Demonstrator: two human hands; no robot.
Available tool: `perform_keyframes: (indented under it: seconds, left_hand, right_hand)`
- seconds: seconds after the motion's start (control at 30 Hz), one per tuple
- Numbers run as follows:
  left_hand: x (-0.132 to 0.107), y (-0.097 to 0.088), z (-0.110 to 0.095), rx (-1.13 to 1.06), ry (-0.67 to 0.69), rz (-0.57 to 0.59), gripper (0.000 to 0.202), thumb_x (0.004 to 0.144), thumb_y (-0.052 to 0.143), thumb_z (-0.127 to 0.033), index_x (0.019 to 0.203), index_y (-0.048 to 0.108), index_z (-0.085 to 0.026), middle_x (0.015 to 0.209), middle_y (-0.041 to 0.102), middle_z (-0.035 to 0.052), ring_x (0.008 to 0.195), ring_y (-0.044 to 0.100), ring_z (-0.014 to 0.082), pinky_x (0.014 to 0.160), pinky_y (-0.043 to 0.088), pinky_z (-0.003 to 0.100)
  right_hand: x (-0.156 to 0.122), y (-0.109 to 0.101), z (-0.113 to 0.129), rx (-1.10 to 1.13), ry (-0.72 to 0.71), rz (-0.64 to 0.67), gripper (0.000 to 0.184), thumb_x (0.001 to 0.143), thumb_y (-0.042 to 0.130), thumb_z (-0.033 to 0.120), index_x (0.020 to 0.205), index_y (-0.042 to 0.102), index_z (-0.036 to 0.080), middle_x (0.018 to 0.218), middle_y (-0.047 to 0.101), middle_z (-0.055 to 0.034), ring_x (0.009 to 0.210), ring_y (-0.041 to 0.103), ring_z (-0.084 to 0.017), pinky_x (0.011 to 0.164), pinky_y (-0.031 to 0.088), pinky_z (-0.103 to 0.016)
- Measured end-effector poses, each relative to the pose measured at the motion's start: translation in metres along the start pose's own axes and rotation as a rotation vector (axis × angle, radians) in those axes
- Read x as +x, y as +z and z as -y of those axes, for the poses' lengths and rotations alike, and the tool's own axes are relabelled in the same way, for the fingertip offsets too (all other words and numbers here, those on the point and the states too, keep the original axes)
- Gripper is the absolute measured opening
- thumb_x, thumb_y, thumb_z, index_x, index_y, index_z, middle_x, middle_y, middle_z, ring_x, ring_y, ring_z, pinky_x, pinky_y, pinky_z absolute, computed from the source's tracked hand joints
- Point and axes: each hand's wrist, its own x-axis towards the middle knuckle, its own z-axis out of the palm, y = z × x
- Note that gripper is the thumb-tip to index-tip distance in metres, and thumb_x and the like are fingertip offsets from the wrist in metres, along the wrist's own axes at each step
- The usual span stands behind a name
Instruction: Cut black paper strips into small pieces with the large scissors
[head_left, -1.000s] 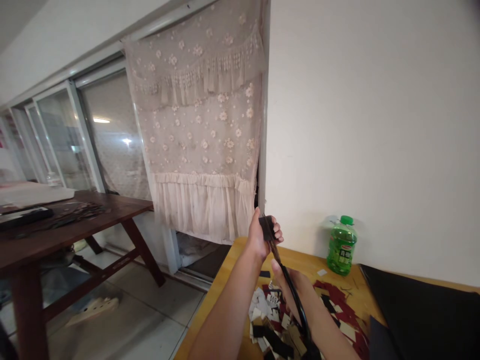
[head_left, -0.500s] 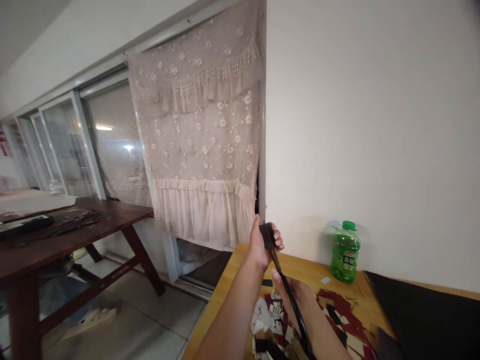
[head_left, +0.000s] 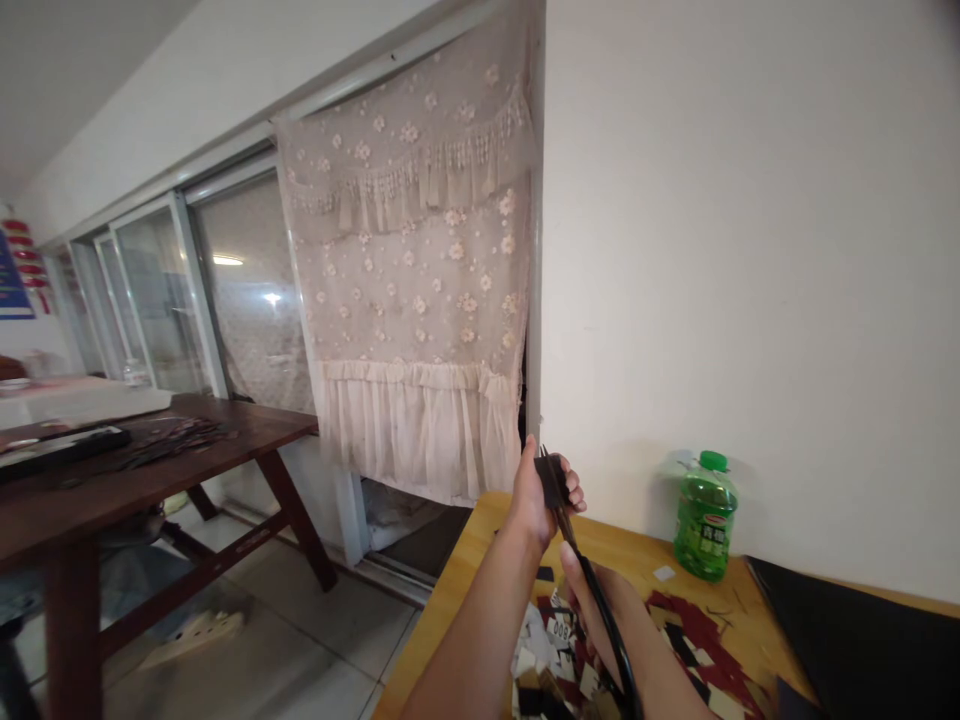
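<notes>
My left hand [head_left: 531,508] is raised over the near table, its fingers curled around a small black piece of sheet material [head_left: 550,484]. Long scissors with black handles [head_left: 609,622] are in my right hand [head_left: 626,610], below and to the right of the left. Their narrow blades lie across the black piece, with the tips showing slightly apart beyond it. The grip on the handle loops is partly hidden. Beneath my hands lies a pile of small scraps [head_left: 547,665] in white, black, tan and dark red.
On the yellow wooden table [head_left: 491,520] stand a green bottle [head_left: 705,520] and, at right, a large black sheet [head_left: 862,630]. More dark red scraps [head_left: 701,640] lie between. A lace curtain [head_left: 420,300] hangs ahead. Left is a dark wooden table [head_left: 172,470], with a person's shoe [head_left: 199,635] below.
The view has turned a little left, so the surroundings sit further right. My hands keep their hold on the black piece and scissors; the blade tips now show more clearly apart.
</notes>
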Motion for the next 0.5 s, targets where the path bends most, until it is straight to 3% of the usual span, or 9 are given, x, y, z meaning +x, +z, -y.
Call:
perform_keyframes:
  seconds: [0.1, 0.2, 0.37, 0.5]
  left_hand:
    - [0.0014, -0.0021, 0.0010, -0.014, 0.005, 0.021, 0.062, 0.089, 0.015, -0.057, 0.052, 0.043, -0.016, 0.039, 0.034, -0.0017, 0.034, 0.030, 0.0083, 0.042, 0.024, 0.021]
    - [0.0020, -0.0025, 0.0012, -0.022, -0.009, 0.034, 0.062, 0.089, 0.014, -0.057, 0.052, 0.043, -0.016, 0.039, 0.035, -0.0013, 0.034, 0.030, 0.0083, 0.041, 0.024, 0.021]
    - [0.0008, 0.0001, 0.0005, -0.022, 0.000, 0.021, 0.063, 0.089, 0.013, -0.056, 0.051, 0.042, -0.016, 0.039, 0.036, -0.0010, 0.033, 0.031, 0.0086, 0.041, 0.026, 0.021]
    - [0.0014, -0.0005, 0.0012, -0.027, -0.005, 0.022, 0.064, 0.090, 0.012, -0.055, 0.050, 0.042, -0.016, 0.038, 0.035, -0.0013, 0.032, 0.031, 0.0086, 0.041, 0.026, 0.020]
  right_hand:
    - [0.0017, -0.0018, 0.0056, 0.009, -0.019, 0.024, 0.058, 0.071, 0.039, 0.076, 0.055, 0.054, 0.023, 0.048, 0.050, -0.0063, 0.070, 0.060, -0.028, 0.061, 0.048, -0.032]
    - [0.0041, -0.0020, 0.0080, 0.009, -0.011, 0.035, 0.054, 0.069, 0.044, 0.075, 0.060, 0.058, 0.024, 0.051, 0.055, -0.0066, 0.073, 0.061, -0.030, 0.060, 0.048, -0.033]
    - [0.0043, -0.0003, 0.0061, 0.010, 0.011, 0.048, 0.052, 0.072, 0.047, 0.071, 0.064, 0.062, 0.022, 0.054, 0.058, -0.0065, 0.069, 0.061, -0.029, 0.055, 0.046, -0.032]
    - [0.0022, 0.0014, 0.0016, 0.009, 0.060, 0.046, 0.048, 0.081, 0.048, 0.061, 0.071, 0.064, 0.016, 0.066, 0.062, -0.0047, 0.067, 0.061, -0.022, 0.058, 0.047, -0.030]
